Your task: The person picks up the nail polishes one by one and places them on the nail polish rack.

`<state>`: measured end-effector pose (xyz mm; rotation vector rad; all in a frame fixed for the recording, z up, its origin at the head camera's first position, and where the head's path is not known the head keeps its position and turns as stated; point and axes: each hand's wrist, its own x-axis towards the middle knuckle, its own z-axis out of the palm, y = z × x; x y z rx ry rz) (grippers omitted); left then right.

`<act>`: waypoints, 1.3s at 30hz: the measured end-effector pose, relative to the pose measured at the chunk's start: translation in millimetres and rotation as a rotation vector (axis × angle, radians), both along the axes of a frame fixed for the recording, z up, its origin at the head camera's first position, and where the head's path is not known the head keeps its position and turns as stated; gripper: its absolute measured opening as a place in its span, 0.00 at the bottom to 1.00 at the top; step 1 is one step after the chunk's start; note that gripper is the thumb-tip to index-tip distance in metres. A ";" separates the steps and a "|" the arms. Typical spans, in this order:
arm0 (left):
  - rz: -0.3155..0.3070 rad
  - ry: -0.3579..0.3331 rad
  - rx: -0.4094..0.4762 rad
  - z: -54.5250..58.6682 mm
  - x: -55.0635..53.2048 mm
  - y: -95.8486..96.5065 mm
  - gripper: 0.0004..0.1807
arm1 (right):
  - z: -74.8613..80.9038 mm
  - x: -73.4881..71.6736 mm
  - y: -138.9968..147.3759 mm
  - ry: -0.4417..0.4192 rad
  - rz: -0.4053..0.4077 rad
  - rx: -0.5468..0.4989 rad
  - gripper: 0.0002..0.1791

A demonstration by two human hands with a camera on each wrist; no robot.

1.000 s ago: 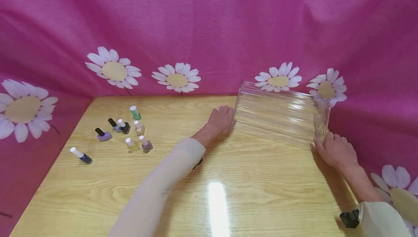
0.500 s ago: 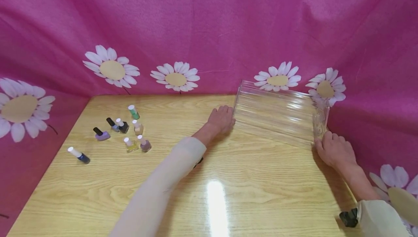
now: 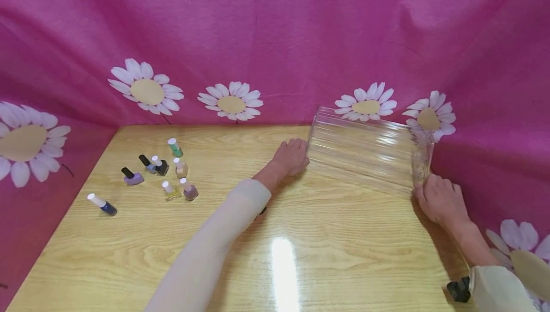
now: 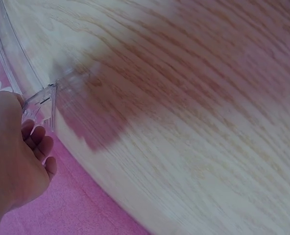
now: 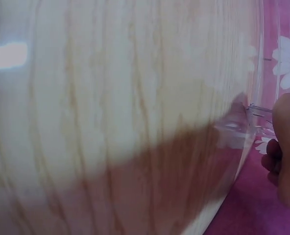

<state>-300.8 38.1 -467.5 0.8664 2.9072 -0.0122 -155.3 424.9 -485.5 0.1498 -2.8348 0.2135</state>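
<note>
A clear plastic tiered rack (image 3: pixel 361 152) stands at the back right of the table, with ridged steps running across it. My left hand (image 3: pixel 292 156) holds its left side; in the left wrist view, the thumb and curled fingers of that hand (image 4: pixel 17 152) are around the rack's clear end (image 4: pixel 47 98). At the front right corner, my right hand (image 3: pixel 442 199) grips the other end. The right wrist view shows this hand (image 5: pixel 289 152) at the right edge, fingers curled beside the clear rack end (image 5: pixel 257 115), partly hidden by the hand.
Several nail polish bottles are grouped on the left of the wooden table (image 3: pixel 335 245), among them a green one (image 3: pixel 176 149), a yellow one (image 3: pixel 173 193) and a lilac one (image 3: pixel 134 178). A dark blue bottle (image 3: pixel 107 208) lies nearer the left edge. A pink daisy-print cloth (image 3: pixel 275 39) hangs behind.
The head view has shifted very slightly, so the bottles appear a little further left. Both hands stay on the rack, which has not visibly moved.
</note>
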 end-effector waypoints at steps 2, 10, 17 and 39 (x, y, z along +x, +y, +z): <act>-0.005 0.001 0.002 0.3 -0.1 0.3 0.24 | -0.4 0.9 0.5 0.022 0.008 -0.003 0.17; -0.029 0.007 0.027 0.8 0.6 -4.4 0.21 | -3.0 0.7 3.1 0.093 0.041 0.019 0.15; -0.028 -0.009 0.052 5.5 3.9 -14.1 0.21 | -5.0 -1.2 1.4 0.071 0.039 0.004 0.15; 0.049 0.011 0.067 21.4 11.9 -72.7 0.18 | 8.0 -28.0 -47.9 0.089 0.125 0.018 0.16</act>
